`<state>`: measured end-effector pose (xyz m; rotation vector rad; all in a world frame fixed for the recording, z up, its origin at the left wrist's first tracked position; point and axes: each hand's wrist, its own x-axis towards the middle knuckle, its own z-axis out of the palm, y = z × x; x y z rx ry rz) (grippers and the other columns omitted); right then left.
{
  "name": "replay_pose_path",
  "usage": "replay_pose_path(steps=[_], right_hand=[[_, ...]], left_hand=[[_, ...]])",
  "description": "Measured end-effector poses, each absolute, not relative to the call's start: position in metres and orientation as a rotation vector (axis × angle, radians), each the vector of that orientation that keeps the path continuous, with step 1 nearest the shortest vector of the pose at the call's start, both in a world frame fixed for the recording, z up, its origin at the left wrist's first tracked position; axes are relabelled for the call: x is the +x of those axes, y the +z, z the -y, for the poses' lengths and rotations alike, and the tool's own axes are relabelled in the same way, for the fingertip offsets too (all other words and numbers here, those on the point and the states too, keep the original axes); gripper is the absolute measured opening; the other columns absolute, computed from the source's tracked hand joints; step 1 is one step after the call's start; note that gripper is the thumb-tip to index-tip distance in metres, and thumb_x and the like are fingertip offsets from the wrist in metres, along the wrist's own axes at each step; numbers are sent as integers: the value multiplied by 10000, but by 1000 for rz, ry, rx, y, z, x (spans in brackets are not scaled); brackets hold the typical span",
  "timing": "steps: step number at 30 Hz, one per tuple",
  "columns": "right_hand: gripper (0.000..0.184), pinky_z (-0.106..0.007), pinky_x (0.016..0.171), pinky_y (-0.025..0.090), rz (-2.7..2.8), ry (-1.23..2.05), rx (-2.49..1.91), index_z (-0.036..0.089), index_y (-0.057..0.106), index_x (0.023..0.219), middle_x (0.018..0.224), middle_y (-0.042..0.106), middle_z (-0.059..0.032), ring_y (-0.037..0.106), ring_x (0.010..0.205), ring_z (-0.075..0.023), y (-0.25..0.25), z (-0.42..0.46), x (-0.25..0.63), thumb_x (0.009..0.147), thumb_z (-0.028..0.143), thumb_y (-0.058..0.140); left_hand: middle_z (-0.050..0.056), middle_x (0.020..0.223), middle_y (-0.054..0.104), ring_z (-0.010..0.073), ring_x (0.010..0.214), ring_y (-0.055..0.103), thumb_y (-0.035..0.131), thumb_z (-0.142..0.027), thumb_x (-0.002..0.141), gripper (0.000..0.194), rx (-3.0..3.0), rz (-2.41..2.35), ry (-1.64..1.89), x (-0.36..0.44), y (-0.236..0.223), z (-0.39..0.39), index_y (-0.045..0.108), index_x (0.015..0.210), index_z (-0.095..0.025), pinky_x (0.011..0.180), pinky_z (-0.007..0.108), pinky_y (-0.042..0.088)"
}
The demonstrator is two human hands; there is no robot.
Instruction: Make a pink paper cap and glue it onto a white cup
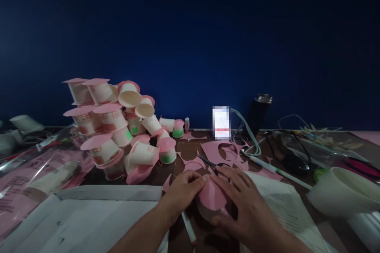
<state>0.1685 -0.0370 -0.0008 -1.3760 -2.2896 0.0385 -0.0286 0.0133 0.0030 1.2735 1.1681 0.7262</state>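
Note:
In front of me is a white paper cup (204,212) capped by a pink paper cone (212,195). My left hand (181,191) is closed, thumb and fingertips pinching the cone near its top. My right hand (247,201) curves around the right side, its fingers on the pink paper and its thumb low beside the cup. A white marker (189,227) with a red end lies just below my left hand. Scissors (213,165) with dark handles rest right behind my fingers, partly hidden by the right hand.
Several pink-topped paper cups (111,118) are stacked at the back left. Cut pink paper scraps (192,163), a lit phone (221,122) and a black bottle (257,116) are behind. White sheets (118,217) flank my arms; a large white cup (323,193) is at right.

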Motion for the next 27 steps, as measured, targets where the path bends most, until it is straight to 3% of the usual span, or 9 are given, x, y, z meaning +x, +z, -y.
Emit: replay_pose_path(steps=[7, 12, 16, 20, 27], right_hand=[[766, -599, 1051, 344, 2269, 206, -1409, 301, 453, 1399, 1479, 432, -92, 357, 1336, -378, 2, 41, 170, 745, 666, 614], [523, -547, 1049, 383, 2211, 314, -1409, 311, 491, 1363, 1438, 480, -81, 403, 1322, -322, 7, 41, 167, 885, 521, 527], [499, -552, 1047, 384, 2190, 289, -1405, 323, 488, 1355, 1422, 489, -79, 415, 1310, -314, 4, 39, 165, 890, 499, 540], [504, -556, 1051, 380, 2171, 274, -1425, 323, 502, 1339, 1426, 481, -81, 411, 1314, -315, 2, 40, 164, 876, 512, 558], [502, -542, 1052, 389, 2156, 285, -1444, 334, 513, 1327, 1426, 481, -70, 414, 1314, -305, 1, 41, 163, 865, 525, 565]], left_hand=[[-67, 588, 448, 77, 500, 363, 621, -584, 739, 440, 1247, -1105, 679, -35, 2, -14, 584, 845, -158, 442, 214, 242], [-13, 734, 572, 75, 558, 440, 723, -523, 692, 474, 1239, -1005, 597, -44, 12, -11, 605, 950, -143, 465, 203, 289], [39, 905, 642, 133, 723, 567, 812, -391, 626, 537, 1210, -956, 560, -48, 17, -10, 595, 1054, -151, 579, 228, 394], [72, 1025, 659, 222, 952, 602, 860, -321, 566, 636, 1246, -925, 576, -49, 17, -10, 584, 1118, -165, 800, 322, 466], [98, 1053, 668, 254, 995, 606, 857, -325, 573, 655, 1265, -887, 584, -49, 15, -9, 572, 1134, -146, 870, 379, 472]])
